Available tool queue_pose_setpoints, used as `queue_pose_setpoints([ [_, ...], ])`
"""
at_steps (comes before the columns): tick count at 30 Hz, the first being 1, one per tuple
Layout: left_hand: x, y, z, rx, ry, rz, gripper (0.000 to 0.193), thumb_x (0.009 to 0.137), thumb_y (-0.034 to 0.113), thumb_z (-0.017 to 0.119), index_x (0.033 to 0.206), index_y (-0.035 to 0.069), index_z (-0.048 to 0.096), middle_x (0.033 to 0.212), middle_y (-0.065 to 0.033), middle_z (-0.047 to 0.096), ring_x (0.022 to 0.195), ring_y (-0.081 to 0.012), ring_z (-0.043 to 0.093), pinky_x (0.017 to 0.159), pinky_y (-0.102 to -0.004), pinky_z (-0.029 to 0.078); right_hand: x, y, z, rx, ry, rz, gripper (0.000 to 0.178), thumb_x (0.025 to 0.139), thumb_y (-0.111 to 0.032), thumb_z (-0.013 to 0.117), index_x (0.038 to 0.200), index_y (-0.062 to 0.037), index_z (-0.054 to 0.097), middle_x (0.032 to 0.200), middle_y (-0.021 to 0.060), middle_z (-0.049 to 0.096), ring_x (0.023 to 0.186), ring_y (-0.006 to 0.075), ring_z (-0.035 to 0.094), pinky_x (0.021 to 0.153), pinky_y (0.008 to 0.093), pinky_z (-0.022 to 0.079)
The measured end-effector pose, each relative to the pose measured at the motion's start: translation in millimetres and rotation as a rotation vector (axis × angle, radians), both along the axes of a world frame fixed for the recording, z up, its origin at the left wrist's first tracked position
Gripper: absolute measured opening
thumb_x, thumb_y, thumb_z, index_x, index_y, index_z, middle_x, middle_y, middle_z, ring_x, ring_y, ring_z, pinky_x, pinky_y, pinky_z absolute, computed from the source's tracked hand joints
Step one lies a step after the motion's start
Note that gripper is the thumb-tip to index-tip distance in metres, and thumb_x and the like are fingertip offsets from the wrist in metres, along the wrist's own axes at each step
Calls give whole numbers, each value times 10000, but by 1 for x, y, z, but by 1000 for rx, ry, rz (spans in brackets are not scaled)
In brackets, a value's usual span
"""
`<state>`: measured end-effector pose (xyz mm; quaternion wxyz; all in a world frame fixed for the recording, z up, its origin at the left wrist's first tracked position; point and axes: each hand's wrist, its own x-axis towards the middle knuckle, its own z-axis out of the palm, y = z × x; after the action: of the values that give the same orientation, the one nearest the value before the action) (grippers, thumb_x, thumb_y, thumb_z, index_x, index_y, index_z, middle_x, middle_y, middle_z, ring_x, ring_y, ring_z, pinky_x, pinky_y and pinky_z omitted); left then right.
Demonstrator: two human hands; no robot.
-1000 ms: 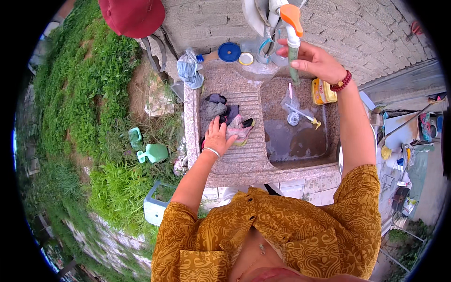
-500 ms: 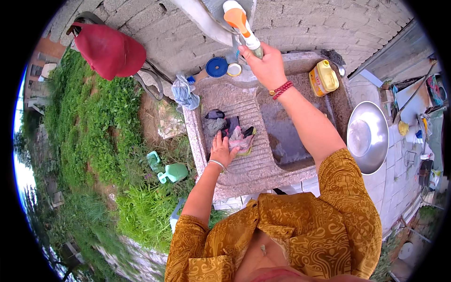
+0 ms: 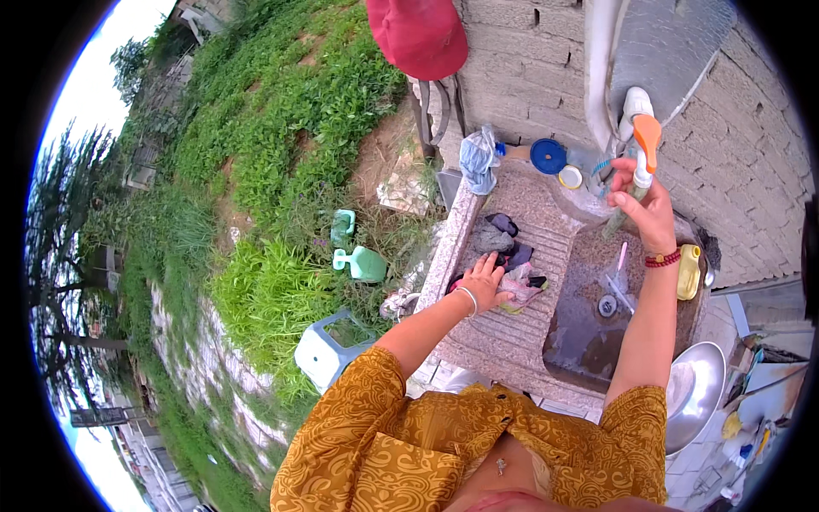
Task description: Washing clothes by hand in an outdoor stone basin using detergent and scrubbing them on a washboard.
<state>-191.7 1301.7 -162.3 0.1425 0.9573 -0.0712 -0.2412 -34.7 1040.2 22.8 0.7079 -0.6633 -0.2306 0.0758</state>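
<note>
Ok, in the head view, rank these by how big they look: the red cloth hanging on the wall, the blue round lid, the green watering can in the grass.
1. Red cloth, clearly largest, though the fisheye stretches it near the rim.
2. Green watering can.
3. Blue round lid, slightly smaller than the can; the gap is small, so treat that order as unsure.

Head view, looking steeply down.
One fisheye lens faces the stone washbasin [image 3: 503, 341] up close, edges curving outward.
</note>
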Motion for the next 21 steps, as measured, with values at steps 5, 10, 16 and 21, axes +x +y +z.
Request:
queue_pose_setpoints([
  [5,-4,1,4,22,2,25,717,838,584,491,1312,57,384,1491,-219,136,1375,-394,151,1042,-540,278,21,22,2,94,162,435,324,810,-131,662,1080,22,571,680,-1,522,517,64,477,489,222,416],
  [10,-3,1,5,23,-1,47,719,833,571,501,1324,57,388,1486,-216,155,1374,-388,159,1054,-529,260,10,50,-14,326,65,-18,171,891,-105,586,1001,24,566,533,-33,437,395,30,345,387,218,294],
  [16,-1,-2,2,30,-35,52,723,831,577,503,1326,60,397,1483,-221,167,1369,-391,171,1057,-520,259,6,75,-19,480,6,-476,181,877,-96,610,1013,10,553,590,-16,463,429,49,374,413,227,313],
  [21,-1,-3,7,24,-21,62,726,824,576,522,1327,67,402,1485,-206,178,1373,-372,172,1056,-505,270,-1,42,-24,97,-318,-494,425,836,-165,663,1181,10,487,806,11,524,733,87,501,671,245,426],
])
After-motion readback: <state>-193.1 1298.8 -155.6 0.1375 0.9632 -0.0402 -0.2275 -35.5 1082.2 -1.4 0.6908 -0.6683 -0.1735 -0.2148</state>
